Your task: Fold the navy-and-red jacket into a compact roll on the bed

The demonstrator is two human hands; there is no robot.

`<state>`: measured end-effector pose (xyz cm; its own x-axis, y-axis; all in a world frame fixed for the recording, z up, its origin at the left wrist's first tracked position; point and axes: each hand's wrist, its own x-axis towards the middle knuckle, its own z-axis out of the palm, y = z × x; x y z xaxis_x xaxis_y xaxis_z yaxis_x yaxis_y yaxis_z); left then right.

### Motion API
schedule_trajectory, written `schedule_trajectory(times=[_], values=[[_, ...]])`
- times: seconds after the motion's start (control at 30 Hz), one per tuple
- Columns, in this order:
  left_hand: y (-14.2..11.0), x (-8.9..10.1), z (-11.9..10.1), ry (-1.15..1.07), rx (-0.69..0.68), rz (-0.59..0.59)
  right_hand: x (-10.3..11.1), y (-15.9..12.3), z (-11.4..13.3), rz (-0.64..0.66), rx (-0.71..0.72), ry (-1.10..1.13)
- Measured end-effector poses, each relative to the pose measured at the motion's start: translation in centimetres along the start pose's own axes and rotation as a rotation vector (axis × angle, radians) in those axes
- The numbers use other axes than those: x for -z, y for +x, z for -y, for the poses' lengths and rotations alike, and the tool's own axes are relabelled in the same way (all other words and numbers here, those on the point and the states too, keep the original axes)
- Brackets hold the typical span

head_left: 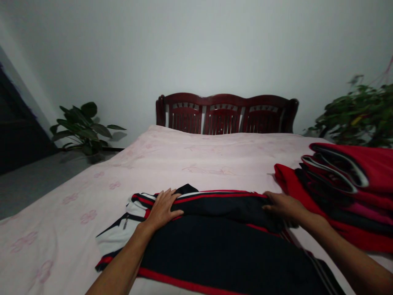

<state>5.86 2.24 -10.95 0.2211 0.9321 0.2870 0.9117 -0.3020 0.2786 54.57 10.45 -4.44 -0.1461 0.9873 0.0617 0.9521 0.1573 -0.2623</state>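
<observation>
A dark navy track jacket (221, 246) with red and white trim lies spread on the bed. Its white section with a zipper pull points to the left. Along the far side, one striped sleeve (215, 205) runs lengthwise over the body. My left hand (164, 207) rests on the jacket near the white part, its fingers stretched out and pressing on the cloth. At the sleeve's right end, my right hand (281, 205) has its fingers closed on the dark fabric; part of its grip is hidden.
To the right stands a stack of folded red and dark clothes (346, 196), close to my right forearm. The pink flowered bedsheet (202, 155) reaches back to a dark wooden headboard (222, 114). Leafy plants (82, 127) flank the bed.
</observation>
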Motion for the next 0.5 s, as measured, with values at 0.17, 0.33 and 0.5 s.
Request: schedule_trajectory(times=[0.17,0.33,0.5], values=[[-0.2,0.6,-1.3,-0.162,0.067,-0.084,3.5,1.8,3.6,0.164,-0.045,0.129],[3.4,2.9,-0.6,-0.234,0.384,-0.255,6.5,3.9,7.8,-0.076,-0.033,0.905],[7.4,6.8,2.2,-0.188,0.691,-0.551,5.1,2.7,10.4,-0.239,0.076,0.95]])
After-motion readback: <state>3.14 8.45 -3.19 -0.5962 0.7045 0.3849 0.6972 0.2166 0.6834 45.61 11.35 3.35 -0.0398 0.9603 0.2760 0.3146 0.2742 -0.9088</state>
